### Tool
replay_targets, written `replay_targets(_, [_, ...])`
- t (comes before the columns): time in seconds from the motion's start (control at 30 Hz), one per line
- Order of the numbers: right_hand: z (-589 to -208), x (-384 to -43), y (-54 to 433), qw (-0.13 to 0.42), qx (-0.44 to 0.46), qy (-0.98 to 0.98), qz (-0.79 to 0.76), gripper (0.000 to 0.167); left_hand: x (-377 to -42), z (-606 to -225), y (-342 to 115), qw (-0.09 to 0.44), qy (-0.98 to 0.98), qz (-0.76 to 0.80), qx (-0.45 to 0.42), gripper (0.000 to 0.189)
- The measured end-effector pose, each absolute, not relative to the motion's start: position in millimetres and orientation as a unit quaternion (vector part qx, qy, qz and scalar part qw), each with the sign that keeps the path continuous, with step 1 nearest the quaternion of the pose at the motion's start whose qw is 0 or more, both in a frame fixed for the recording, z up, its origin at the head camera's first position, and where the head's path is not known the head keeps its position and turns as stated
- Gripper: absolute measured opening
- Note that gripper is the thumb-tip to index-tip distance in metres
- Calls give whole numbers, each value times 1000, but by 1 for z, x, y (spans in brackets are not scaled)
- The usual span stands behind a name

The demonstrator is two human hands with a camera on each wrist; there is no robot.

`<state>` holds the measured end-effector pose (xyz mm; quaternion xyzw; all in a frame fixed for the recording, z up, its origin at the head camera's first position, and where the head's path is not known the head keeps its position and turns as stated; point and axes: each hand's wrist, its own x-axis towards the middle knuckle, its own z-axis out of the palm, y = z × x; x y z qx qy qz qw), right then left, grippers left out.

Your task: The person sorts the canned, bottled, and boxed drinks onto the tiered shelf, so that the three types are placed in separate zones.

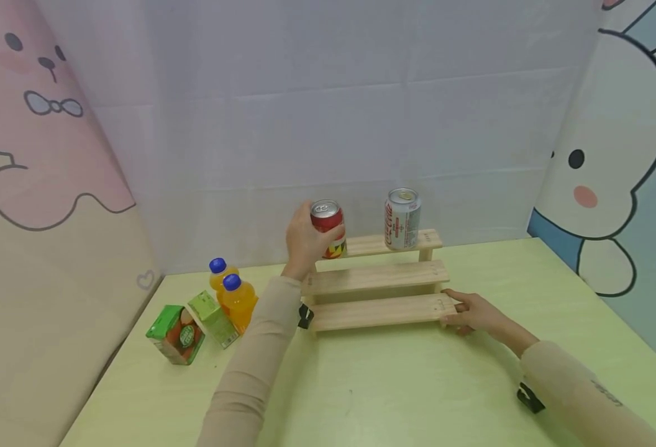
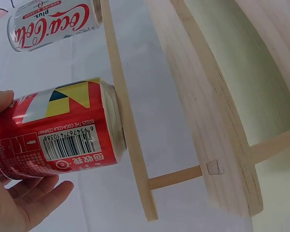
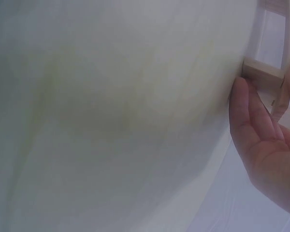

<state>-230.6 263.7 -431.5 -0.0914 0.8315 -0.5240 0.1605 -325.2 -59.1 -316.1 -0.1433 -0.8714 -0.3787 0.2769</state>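
A three-step wooden rack (image 1: pixel 378 279) stands on the table near the back wall. My left hand (image 1: pixel 300 242) grips a red soda can (image 1: pixel 327 218) at the left end of the top step. In the left wrist view the can's base (image 2: pixel 117 123) is right at that step's board. A silver Coca-Cola can (image 1: pixel 403 220) stands upright toward the right end of the same step. With thumb above and fingers lower, my right hand (image 1: pixel 479 316) holds the right end of the lowest step; the right wrist view shows its fingers (image 3: pixel 246 108) against the wooden end.
Left of the rack stand two orange drink bottles (image 1: pixel 240 304) with blue caps. Beside them are a light green carton (image 1: pixel 213 318) and a green and brown juice box (image 1: pixel 176 335). A pale curtain (image 1: pixel 328 124) hangs behind the pale green table (image 1: pixel 384 385).
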Motion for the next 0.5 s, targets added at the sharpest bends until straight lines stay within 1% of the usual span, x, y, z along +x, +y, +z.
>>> replay_targets(0.33, [-433, -230, 263, 162, -90, 827, -531, 82, -335, -315, -58, 254, -866, -411, -131, 56])
replay_targets(0.43, [-432, -230, 263, 161, -88, 828, -530, 82, -336, -313, -58, 237, -869, -415, -126, 59])
replay_targets(0.5, [-431, -230, 263, 161, -88, 828, -530, 82, -336, -312, -58, 221, -874, -416, -119, 65])
